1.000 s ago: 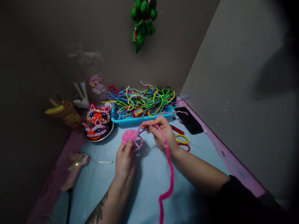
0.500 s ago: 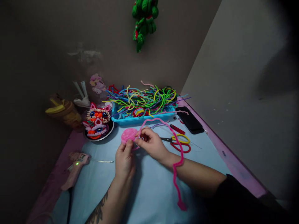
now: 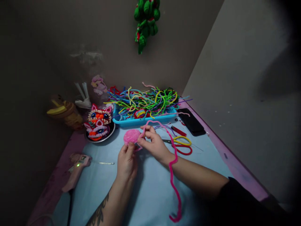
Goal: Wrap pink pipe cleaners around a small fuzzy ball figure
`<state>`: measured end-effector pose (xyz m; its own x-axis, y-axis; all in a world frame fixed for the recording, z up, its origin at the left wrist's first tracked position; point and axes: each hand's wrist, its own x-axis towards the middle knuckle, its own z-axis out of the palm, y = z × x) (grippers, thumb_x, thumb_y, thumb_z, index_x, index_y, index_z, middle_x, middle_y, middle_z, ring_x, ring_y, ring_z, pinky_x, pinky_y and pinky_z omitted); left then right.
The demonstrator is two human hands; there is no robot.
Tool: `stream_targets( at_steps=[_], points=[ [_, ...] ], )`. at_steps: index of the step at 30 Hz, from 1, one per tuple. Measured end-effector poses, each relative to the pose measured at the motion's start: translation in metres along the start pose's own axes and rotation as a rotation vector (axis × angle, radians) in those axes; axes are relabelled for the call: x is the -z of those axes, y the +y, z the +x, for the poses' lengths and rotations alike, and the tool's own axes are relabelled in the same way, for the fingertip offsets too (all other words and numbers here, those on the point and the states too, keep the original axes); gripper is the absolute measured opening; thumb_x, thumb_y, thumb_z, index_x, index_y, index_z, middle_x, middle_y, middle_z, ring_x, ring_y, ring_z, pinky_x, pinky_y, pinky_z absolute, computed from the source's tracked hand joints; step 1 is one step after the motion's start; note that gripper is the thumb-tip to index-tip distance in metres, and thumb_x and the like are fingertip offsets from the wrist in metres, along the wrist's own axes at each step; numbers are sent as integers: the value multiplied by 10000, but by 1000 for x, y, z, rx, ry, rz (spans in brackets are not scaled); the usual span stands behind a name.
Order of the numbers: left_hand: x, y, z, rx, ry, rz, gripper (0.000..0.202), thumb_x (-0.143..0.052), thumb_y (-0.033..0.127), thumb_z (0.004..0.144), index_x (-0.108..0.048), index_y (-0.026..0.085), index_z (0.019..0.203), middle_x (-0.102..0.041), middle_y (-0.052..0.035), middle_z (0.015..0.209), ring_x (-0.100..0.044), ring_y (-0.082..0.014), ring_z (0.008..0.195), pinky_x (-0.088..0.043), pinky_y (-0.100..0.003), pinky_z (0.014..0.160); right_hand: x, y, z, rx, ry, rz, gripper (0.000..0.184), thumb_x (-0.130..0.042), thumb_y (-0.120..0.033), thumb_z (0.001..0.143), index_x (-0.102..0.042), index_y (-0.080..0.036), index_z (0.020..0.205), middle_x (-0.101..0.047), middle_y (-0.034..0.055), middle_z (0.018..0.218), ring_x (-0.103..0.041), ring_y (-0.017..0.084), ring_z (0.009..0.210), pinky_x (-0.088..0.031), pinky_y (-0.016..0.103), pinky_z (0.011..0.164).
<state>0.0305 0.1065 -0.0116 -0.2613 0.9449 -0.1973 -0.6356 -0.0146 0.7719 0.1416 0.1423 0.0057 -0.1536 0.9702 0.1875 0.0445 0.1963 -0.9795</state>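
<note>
A round, flat coil of pink pipe cleaner (image 3: 131, 136) is pinched at its lower edge by my left hand (image 3: 127, 158), thumb on top. My right hand (image 3: 155, 142) is closed at the coil's right side, its thumb and forefinger on a long pink pipe cleaner (image 3: 172, 175). That strand arches up over the right hand, crosses the wrist and hangs down, turning a deeper pink and hooking at its loose end. A short paler pink piece shows just below the fingers. Beyond the right hand lie scissors (image 3: 182, 140) with one yellow and one red handle, their blades partly hidden.
A blue tray (image 3: 143, 121) heaped with many-coloured pipe cleaners stands at the back. To its right are a black phone (image 3: 192, 121) and a red lighter (image 3: 178, 130). On the left are a bowl (image 3: 105, 138) of fuzzy animal faces and a pink glue gun (image 3: 78, 171) with its cord.
The hanging strand has swung left and lower, its loose end now curled. Both hands and the coil have shifted slightly right, the grips unchanged.
</note>
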Motion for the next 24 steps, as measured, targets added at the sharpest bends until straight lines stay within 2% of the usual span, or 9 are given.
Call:
stream_targets(
  at_steps=[3, 8, 11, 15, 19, 21, 24],
  points=[
    [1, 0, 0, -16, -31, 39, 369, -846, 452, 614, -747, 172, 833, -732, -55, 856, -650, -171, 859, -489, -260, 804, 0, -1, -1, -61, -22, 33, 161, -704, -355, 731, -675, -197, 727, -472, 92, 1297, -401, 254, 1310, -296, 383, 1089],
    [-3, 2, -3, -13, -15, 21, 320, -820, 474, 641, -733, 184, 744, -718, -42, 833, -639, -162, 805, -497, -251, 743, -3, -2, 1, -126, 11, 205, 247, -695, -389, 721, -587, -200, 605, -504, 95, 1282, -381, 259, 1344, -289, 383, 1098],
    [-5, 3, -5, 4, 6, -28, 325, -826, 460, 635, -743, 178, 773, -718, -53, 857, -641, -174, 836, -496, -266, 767, -3, -2, 2, -143, 46, 251, 262, -686, -394, 719, -562, -204, 588, -490, 90, 1320, -363, 259, 1363, -267, 380, 1116],
    [-3, 4, -5, 29, 59, -6, 329, -852, 419, 604, -747, 163, 782, -705, -45, 864, -624, -154, 835, -481, -236, 735, -2, -1, 1, -116, 58, 187, 246, -681, -388, 740, -582, -206, 607, -475, 74, 1363, -349, 245, 1379, -246, 364, 1133],
    [1, 5, -3, -1, 89, 46, 280, -842, 389, 625, -732, 154, 730, -686, -38, 871, -595, -129, 798, -470, -220, 730, 0, 2, -1, -84, 40, 73, 204, -687, -389, 757, -647, -201, 689, -463, 82, 1391, -346, 239, 1385, -237, 367, 1141],
    [1, 6, -2, -25, 73, 68, 262, -826, 383, 647, -735, 159, 748, -687, -53, 948, -604, -146, 871, -473, -228, 781, 0, 3, -2, -80, 30, 67, 187, -682, -382, 769, -662, -201, 721, -457, 90, 1401, -354, 241, 1383, -240, 389, 1141],
    [-1, 6, -4, -82, 60, 96, 231, -806, 372, 672, -735, 171, 759, -642, -77, 1185, -578, -200, 1093, -462, -252, 888, -1, 5, -4, -69, 42, 73, 173, -673, -356, 785, -654, -200, 712, -439, 92, 1430, -351, 247, 1387, -235, 420, 1145]
  ],
)
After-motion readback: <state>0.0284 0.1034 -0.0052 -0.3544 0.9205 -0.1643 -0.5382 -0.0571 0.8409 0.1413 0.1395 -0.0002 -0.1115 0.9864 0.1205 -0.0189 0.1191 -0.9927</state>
